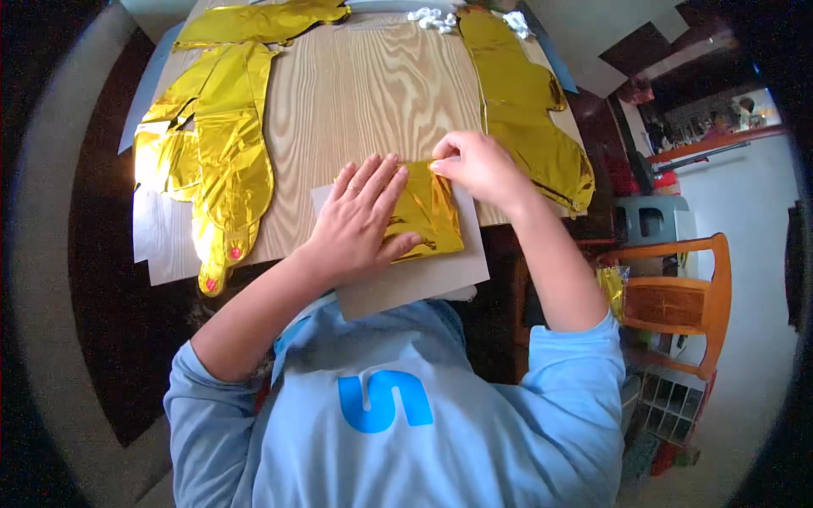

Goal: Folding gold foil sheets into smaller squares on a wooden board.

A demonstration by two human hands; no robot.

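A gold foil balloon, folded into a flat rectangle (432, 222), lies on a grey card (406, 284) at the near edge of the table. My left hand (364, 212) rests flat over the left part of the folded foil, fingers stretched out and slightly apart. At the far right corner of the foil, my right hand (478, 169) pinches its edge between thumb and fingers. The part of the foil under my left palm is hidden.
Flat gold foil balloons lie along the table's left (229, 144), far left (254, 24) and right (517, 110). Small white bundles (432, 20) sit at the far edge. A wooden chair (669, 296) and a grey stool (652, 216) stand to the right.
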